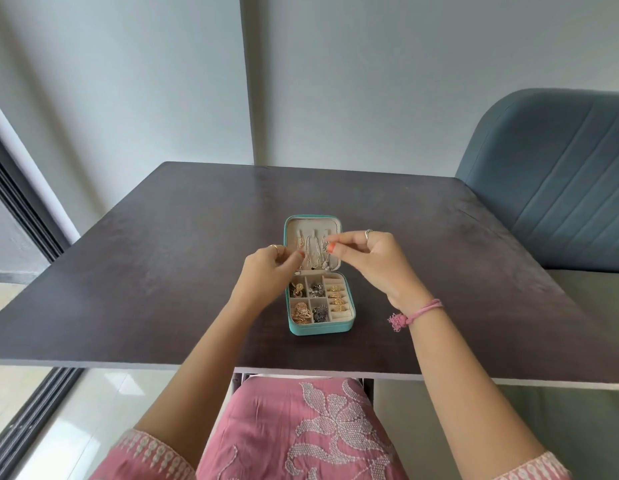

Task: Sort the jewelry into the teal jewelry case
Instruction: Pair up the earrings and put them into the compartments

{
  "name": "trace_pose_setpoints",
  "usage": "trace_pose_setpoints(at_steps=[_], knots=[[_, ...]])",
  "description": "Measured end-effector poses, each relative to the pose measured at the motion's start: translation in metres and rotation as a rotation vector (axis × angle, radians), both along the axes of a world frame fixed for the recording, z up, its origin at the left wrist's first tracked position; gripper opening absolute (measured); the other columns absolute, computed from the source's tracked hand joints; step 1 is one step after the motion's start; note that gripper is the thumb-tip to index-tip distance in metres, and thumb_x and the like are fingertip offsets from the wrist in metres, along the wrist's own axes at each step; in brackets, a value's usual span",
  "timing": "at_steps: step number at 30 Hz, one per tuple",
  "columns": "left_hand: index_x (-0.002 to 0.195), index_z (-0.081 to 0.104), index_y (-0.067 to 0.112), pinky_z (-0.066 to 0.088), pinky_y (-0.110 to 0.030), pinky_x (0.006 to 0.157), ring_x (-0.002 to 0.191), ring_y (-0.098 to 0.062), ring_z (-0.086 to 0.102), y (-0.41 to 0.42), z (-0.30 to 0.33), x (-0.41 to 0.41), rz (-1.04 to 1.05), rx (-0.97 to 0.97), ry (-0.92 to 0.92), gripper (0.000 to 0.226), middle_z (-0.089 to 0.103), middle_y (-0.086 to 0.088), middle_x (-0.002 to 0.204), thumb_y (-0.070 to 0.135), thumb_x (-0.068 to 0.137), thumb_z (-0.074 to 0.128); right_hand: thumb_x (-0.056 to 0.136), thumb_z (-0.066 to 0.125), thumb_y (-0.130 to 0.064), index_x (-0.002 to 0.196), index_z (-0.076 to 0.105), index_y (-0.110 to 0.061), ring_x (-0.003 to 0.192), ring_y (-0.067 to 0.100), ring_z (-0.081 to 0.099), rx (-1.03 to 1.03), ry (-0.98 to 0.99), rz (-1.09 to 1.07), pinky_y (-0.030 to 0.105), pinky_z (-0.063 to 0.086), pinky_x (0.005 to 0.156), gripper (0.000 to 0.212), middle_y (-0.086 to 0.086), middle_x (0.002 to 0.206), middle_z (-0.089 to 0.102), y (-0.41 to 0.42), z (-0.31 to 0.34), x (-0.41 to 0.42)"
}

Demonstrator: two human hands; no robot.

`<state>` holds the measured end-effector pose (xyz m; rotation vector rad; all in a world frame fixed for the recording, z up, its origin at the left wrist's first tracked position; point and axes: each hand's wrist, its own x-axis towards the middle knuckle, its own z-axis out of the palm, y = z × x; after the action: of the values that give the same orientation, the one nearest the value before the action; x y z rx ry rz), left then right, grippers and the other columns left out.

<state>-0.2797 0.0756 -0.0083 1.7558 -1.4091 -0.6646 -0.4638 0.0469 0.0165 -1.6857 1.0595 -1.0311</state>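
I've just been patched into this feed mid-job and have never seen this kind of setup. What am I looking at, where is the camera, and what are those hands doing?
There is no machine here: a person is working with two bare hands. The single picture comes from a camera worn on the person's head, looking forward and down, so the arms reach in from the bottom.

On the dark table lies an open teal jewelry case. Its near half is divided into small compartments holding gold and silver pieces, with gold rings in the right-hand column. Thin chains hang inside the raised lid.

The left hand and the right hand are both raised in front of the lid with fingertips pinched together, apparently working on the chains. Exactly what each one pinches is too small to tell. A blue chair stands at the far right.
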Motion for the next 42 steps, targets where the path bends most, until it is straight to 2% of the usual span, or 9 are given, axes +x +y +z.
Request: trace_pose_setpoints(at_steps=[5,10,14,23,30,34,38,40,42], knots=[[0.091,0.064,0.022,0.055,-0.030,0.075,0.086,-0.013,0.065,0.003,-0.016,0.003,0.044,-0.045,0.112,0.004,0.066,0.001,0.095,0.023,0.088,0.062,0.085,0.071,-0.017,0.103,0.074,-0.018,0.092,-0.001,0.067,-0.025,0.105,0.013,0.014,0.053,0.081,0.018,-0.011,0.098,0.072,0.002,-0.008,0.006],[0.098,0.061,0.019,0.049,-0.020,0.067,0.081,-0.007,0.060,0.006,-0.026,0.003,0.137,-0.074,0.254,0.009,0.064,0.005,0.092,0.022,0.091,0.057,0.084,0.072,-0.018,0.099,0.074,-0.023,0.092,-0.001,0.067,0.000,0.145,0.036,0.017,0.054,0.083,0.015,-0.018,0.094,0.069,0.003,-0.014,0.009],[0.100,0.061,0.019,0.049,-0.019,0.067,0.080,-0.009,0.059,0.007,-0.031,0.004,0.186,-0.096,0.299,0.010,0.064,0.004,0.089,0.024,0.092,0.056,0.085,0.070,-0.020,0.102,0.074,-0.021,0.095,0.003,0.066,0.011,0.228,0.033,0.025,0.056,0.085,0.017,-0.013,0.101,0.069,0.004,-0.020,0.011],[0.093,0.063,0.021,0.048,-0.013,0.059,0.072,-0.007,0.060,0.010,-0.035,0.007,0.210,-0.144,0.361,0.005,0.066,0.003,0.082,0.023,0.092,0.058,0.086,0.070,-0.024,0.102,0.075,-0.021,0.097,0.005,0.066,0.002,0.243,0.038,0.026,0.057,0.084,0.017,-0.007,0.111,0.070,0.009,-0.013,0.015],[0.093,0.063,0.020,0.051,-0.021,0.069,0.074,-0.008,0.060,0.012,-0.035,0.007,0.212,-0.150,0.420,0.004,0.066,0.003,0.082,0.021,0.091,0.059,0.086,0.069,-0.022,0.103,0.074,-0.021,0.093,0.005,0.066,0.014,0.314,-0.004,0.028,0.057,0.083,0.017,-0.007,0.107,0.070,0.005,-0.018,0.014],[0.093,0.063,0.021,0.049,-0.018,0.067,0.073,-0.007,0.060,0.011,-0.035,0.006,0.206,-0.150,0.416,0.005,0.066,0.004,0.084,0.021,0.091,0.059,0.086,0.069,-0.023,0.101,0.074,-0.022,0.088,0.004,0.067,-0.004,0.380,-0.024,0.024,0.057,0.080,0.016,-0.007,0.097,0.072,0.000,-0.022,0.014],[0.094,0.063,0.020,0.049,-0.018,0.067,0.073,-0.006,0.060,0.011,-0.035,0.005,0.207,-0.152,0.408,0.006,0.066,0.005,0.084,0.020,0.091,0.058,0.085,0.070,-0.025,0.097,0.073,-0.024,0.077,-0.005,0.063,-0.005,0.431,-0.037,0.007,0.046,0.063,0.012,-0.009,0.089,0.071,0.000,-0.023,0.018],[0.095,0.064,0.019,0.049,-0.018,0.068,0.074,-0.006,0.060,0.011,-0.035,0.005,0.207,-0.153,0.401,0.007,0.067,0.005,0.086,0.020,0.091,0.059,0.085,0.071,-0.026,0.094,0.073,-0.026,0.076,-0.003,0.065,-0.024,0.466,-0.052,0.013,0.051,0.068,0.010,-0.007,0.089,0.074,0.001,-0.023,0.019],[0.095,0.064,0.019,0.049,-0.018,0.068,0.075,-0.007,0.061,0.011,-0.035,0.005,0.205,-0.154,0.394,0.007,0.067,0.005,0.086,0.020,0.091,0.059,0.084,0.072,-0.027,0.093,0.073,-0.026,0.078,0.000,0.066,-0.047,0.505,-0.077,0.029,0.056,0.082,0.009,-0.007,0.085,0.075,0.001,-0.023,0.021]])
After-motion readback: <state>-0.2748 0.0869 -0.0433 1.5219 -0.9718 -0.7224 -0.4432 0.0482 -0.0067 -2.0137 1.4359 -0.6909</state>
